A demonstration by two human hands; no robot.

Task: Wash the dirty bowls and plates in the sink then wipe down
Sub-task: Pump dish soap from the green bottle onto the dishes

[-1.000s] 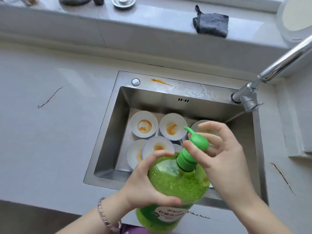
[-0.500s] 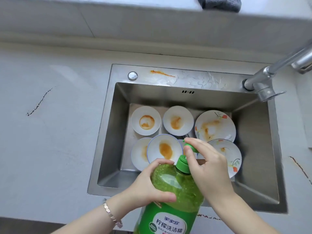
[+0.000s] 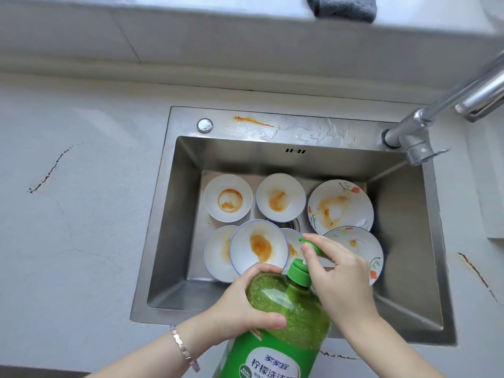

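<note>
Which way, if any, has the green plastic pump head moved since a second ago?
Yes: pinched by the right hand, the green plastic pump head has risen off the green bottle collar, baring a white stem.

Cracked grey countertop (image 3: 81,255), pale ledge (image 3: 163,12) behind

Orange-stained bowls (image 3: 227,198) and plates (image 3: 340,205) in sink (image 3: 167,219)
</note>
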